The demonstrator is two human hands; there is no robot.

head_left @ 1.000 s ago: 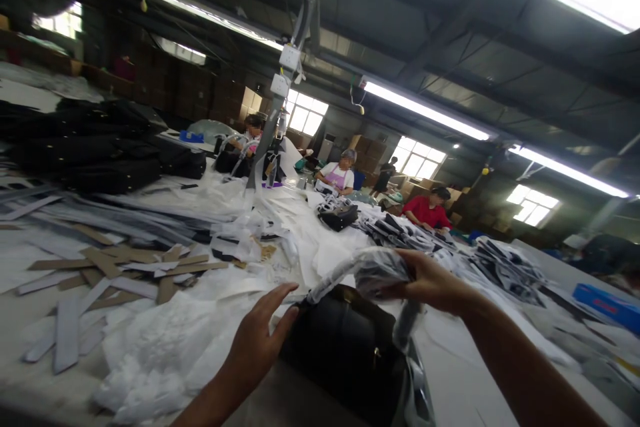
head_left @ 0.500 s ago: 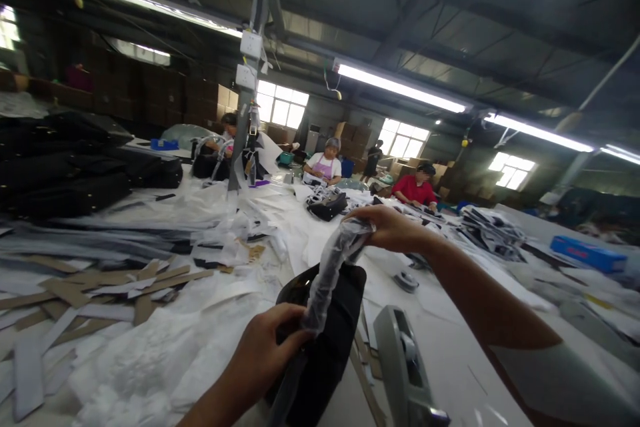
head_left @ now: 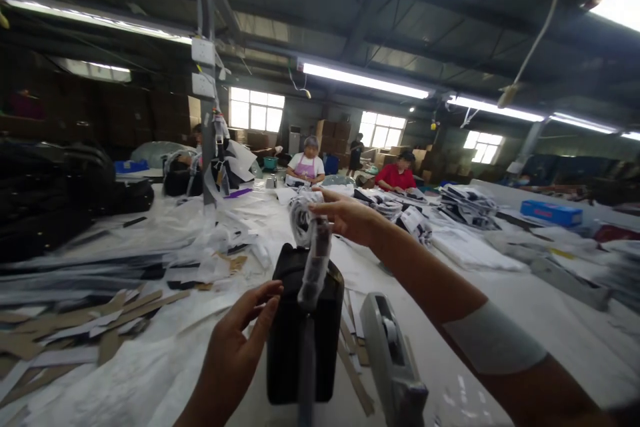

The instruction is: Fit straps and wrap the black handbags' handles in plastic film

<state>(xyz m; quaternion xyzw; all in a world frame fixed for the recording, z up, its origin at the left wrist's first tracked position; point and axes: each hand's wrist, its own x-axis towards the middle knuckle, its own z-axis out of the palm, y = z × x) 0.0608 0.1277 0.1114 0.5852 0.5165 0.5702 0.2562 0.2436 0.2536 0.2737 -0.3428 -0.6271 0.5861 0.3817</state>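
Note:
A black bag (head_left: 285, 340) stands on the table in front of me, with a strap (head_left: 315, 270) wrapped in clear plastic rising from it. My right hand (head_left: 347, 217) is closed at the strap's upper end, fingers bent over it; the exact grip is partly hidden. Just beyond the fingertips shows a whitish, plastic-wrapped loop (head_left: 300, 217); whether it joins the strap I cannot tell. My left hand (head_left: 240, 333) is open beside the bag's left edge, thumb and fingers apart and holding nothing. To the bag's right stands a grey tape dispenser (head_left: 393, 353).
Cardboard strips (head_left: 125, 317) and crumpled white sheeting (head_left: 135, 373) lie at left. Black bags (head_left: 45, 200) are piled behind them. A metal post (head_left: 207, 140) rises from the table. Co-workers (head_left: 306, 163) sit across it. A blue box (head_left: 550, 212) lies at right.
My left hand has let go of the wrapped strap and drawn back to the left, opening. My right hand stays at the strap's upper end. The bag stands more upright, and the view has turned right.

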